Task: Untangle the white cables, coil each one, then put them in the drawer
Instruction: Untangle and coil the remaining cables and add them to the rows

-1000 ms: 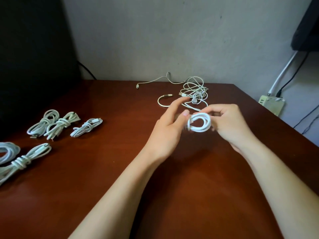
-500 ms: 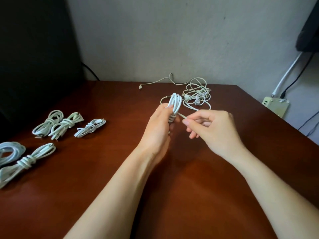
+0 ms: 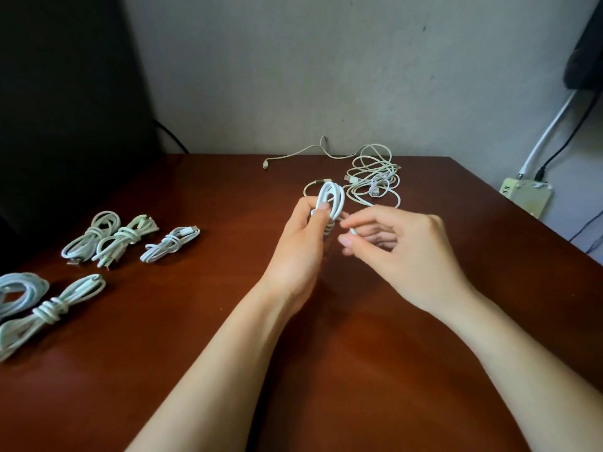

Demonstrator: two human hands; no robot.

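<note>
Wrapping appears under way: left hand (image 3: 300,246) fingers clench the white coil (image 3: 333,197), right hand (image 3: 404,256) fingers pinch its tail (image 3: 353,230); slackened tension would likely let the wraps spring loose.

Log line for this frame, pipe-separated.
step: tying off coil | left hand: grips coil | right hand: pinches tail | done: five bundles at left | tangle: back of table

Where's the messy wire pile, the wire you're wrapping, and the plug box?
messy wire pile (image 3: 375,190), head view, middle loops.
wire being wrapped (image 3: 337,199), head view, top loop.
plug box (image 3: 525,197), head view, flat top.
</note>
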